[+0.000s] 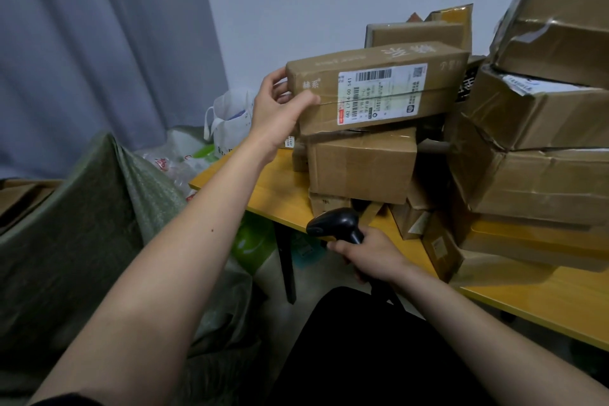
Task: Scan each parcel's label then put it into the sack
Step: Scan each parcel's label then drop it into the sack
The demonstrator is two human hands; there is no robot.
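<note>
Parcels crowded the yellow counter (pixel 260 181) in uneven heaps; the left hand (pixel 276 109) gripped the near end of a long brown parcel (pixel 375 89), thumb laid across its front face and fingers curled round the end behind it; that parcel lay atop the stack, tilted slightly, its white label (pixel 382 92) with barcodes turned toward the camera. Directly under the hand's parcel sat a squarer brown box (pixel 362 165), touching it, and below that a smaller carton (pixel 326 204) rested on the counter.

The right hand (pixel 372 254), lower than the left hand and nearer the body, wrapped its fingers round the handle of a black scanner (pixel 336 224); the scanner's head pointed left, away from the label, and hovered just beside the counter's front edge. To the right of both hands rose a taller pile of dented, taped boxes (pixel 540 128), the topmost one (pixel 560 16) leaning over the rest; behind the held parcel another flat box (pixel 415 31) stood against the wall.

Left of the left arm, well below the held parcel, the green woven sack (pixel 99 224) stood with its mouth slumped open; whether anything lay inside could not be told. Beyond the left hand, past the counter's far corner, a white plastic bag (pixel 230 115) with handles sat among other crumpled bags (pixel 178 158); a grey curtain (pixel 99 43) hung behind them. A dark counter leg (pixel 286 260) stood below the scanner.
</note>
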